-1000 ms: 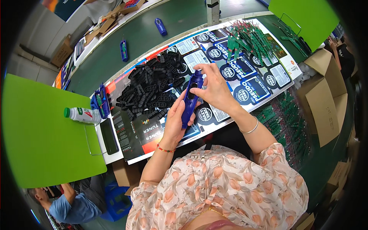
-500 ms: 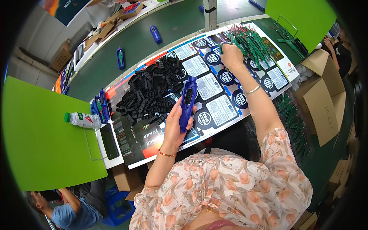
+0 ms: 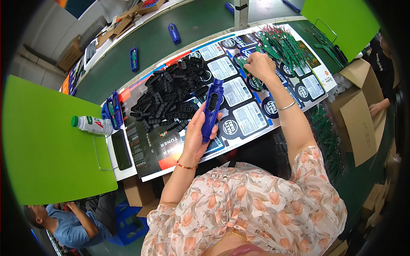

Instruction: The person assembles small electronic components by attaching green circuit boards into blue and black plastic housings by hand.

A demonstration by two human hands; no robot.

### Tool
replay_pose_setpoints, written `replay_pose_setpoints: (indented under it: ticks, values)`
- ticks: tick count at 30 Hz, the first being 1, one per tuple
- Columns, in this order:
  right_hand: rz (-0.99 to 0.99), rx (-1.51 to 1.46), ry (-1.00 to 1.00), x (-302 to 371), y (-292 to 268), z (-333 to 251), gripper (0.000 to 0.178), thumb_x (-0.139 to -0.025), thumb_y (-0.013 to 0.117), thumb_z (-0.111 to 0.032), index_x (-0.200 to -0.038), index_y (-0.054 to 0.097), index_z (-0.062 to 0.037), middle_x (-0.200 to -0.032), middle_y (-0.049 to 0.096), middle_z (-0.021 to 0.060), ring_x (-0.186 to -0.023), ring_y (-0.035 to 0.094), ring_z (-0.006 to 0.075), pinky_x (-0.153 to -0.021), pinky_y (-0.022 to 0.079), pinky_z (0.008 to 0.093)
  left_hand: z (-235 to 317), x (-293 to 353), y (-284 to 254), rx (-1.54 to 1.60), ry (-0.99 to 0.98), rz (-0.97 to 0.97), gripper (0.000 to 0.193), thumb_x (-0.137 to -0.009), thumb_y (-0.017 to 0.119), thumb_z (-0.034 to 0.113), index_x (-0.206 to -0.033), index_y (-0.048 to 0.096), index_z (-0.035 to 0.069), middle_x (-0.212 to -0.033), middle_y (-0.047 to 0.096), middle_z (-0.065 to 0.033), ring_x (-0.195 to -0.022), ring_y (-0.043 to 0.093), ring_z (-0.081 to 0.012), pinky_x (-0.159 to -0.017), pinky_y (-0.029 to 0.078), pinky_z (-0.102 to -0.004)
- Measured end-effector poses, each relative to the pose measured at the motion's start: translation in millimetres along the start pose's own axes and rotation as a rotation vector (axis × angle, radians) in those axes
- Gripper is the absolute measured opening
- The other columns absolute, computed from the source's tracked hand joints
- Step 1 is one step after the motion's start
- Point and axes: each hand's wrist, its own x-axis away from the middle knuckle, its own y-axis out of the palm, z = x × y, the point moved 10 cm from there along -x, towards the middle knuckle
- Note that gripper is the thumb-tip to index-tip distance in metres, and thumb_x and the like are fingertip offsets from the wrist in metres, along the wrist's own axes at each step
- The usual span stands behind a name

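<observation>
My left hand (image 3: 195,132) is wrapped round a long blue plastic housing (image 3: 212,112), held tilted above the printed sheet. A black ribbed button strip shows in the housing's slot. My right hand (image 3: 261,67) is closed, fingers pinched on a narrow green circuit board (image 3: 241,64) that slants beneath it. Just beyond that hand lies a heap of green circuit boards (image 3: 282,46) with reddish wire ends. Left of the blue housing spreads a pile of black rubber button strips (image 3: 164,96).
A phone (image 3: 121,149), a white bottle (image 3: 92,124) and a blue housing with a board (image 3: 113,110) stand left. More blue housings (image 3: 174,33) rest on the green belt. Green panels (image 3: 55,141) flank the bench; an open carton (image 3: 363,111) is at right. Co-workers sit at both sides.
My right hand has drawn slightly back from the heap, and a green circuit board now shows at its fingers. The left hand still holds the blue housing, almost unmoved.
</observation>
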Motion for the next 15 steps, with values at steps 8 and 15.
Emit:
replay_pose_setpoints:
  ticks: [8, 15]
  values:
    - [0.274, -0.133, -0.139, 22, -50, -18, 0.024, -0.076, 0.073, -0.016, -0.101, 0.072, -0.0141, -0.092, 0.071, 0.0152, -0.085, 0.070, 0.0311, -0.075, 0.055, 0.0408, 1, 1, 1, 0.021, 0.005, 0.001, 0.052, -0.103, 0.045, 0.027, -0.151, 0.030, 0.012, -0.116, 0.062, -0.0199, -0.071, 0.058, -0.0144, -0.057, 0.049, -0.0235]
    - [-0.048, -1.283, -0.266, 102, -57, -66, 0.036, -0.087, 0.070, -0.007, -0.119, 0.057, 0.0025, -0.084, 0.070, 0.0065, -0.073, 0.067, 0.0105, -0.055, 0.047, 0.0170, 2, -4, 2, 0.088, -0.008, 0.012, 0.055, -0.103, 0.047, 0.029, -0.151, 0.030, 0.009, -0.116, 0.063, -0.0144, -0.081, 0.060, -0.0133, -0.068, 0.052, -0.0260]
